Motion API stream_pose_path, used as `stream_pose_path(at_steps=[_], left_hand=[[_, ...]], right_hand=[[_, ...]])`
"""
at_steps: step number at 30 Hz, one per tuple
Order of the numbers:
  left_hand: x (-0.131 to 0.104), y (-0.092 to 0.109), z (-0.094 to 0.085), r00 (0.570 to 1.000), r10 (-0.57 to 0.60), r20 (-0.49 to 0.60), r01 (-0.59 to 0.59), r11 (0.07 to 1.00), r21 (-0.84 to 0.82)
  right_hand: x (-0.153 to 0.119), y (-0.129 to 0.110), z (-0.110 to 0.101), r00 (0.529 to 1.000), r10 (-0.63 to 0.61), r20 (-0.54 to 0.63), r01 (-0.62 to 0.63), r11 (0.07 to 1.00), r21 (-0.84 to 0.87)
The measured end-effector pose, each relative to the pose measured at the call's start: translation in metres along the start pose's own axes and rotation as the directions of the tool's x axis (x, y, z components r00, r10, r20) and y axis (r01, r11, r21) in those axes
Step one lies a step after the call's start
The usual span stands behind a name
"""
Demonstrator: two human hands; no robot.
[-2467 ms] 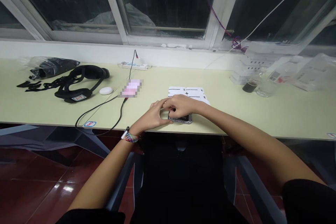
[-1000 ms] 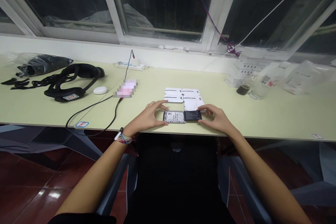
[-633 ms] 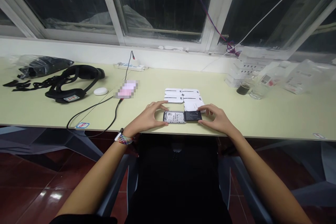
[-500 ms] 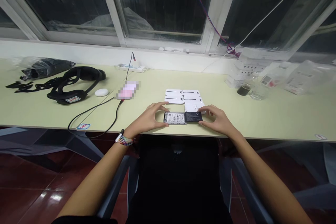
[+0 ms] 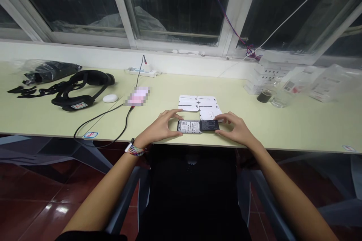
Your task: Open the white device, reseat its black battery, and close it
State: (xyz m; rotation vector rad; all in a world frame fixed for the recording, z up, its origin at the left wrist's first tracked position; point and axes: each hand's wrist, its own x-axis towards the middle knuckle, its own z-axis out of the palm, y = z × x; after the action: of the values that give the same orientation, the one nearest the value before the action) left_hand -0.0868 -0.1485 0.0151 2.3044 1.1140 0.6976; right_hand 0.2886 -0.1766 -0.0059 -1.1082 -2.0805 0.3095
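Note:
Near the table's front edge, my left hand grips a small grey-framed device by its left end, thumb below and fingers above. Its open back shows a white printed label. At its right end lies a flat black battery, touching or very close to the frame; I cannot tell if they overlap. My right hand pinches the battery's right end between thumb and fingers. Just behind are several white rounded covers with black marks, laid edge to edge, and a white piece partly behind the battery.
On the left sit a black headset, a white oval case, a blurred pink phone-like item and its black cable. A power strip lies by the wall. White boxes and a dark-filled jar stand right.
The view has shifted very slightly. Both hands keep their hold on the device and the battery, with no clear movement between them.

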Motion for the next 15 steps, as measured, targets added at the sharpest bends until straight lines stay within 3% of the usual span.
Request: stream_pose_path(at_steps=[9,15], left_hand=[[0.0,0.001,0.0,1.0,-0.01,0.013,0.01,1.0,-0.008],[-0.001,0.003,-0.002,1.0,-0.008,0.022,0.008,1.0,0.011]], right_hand=[[0.003,-0.005,0.0,1.0,0.004,0.019,-0.004,1.0,0.016],[0.023,-0.021,0.0,0.998,-0.063,0.029,0.062,0.998,0.03]])
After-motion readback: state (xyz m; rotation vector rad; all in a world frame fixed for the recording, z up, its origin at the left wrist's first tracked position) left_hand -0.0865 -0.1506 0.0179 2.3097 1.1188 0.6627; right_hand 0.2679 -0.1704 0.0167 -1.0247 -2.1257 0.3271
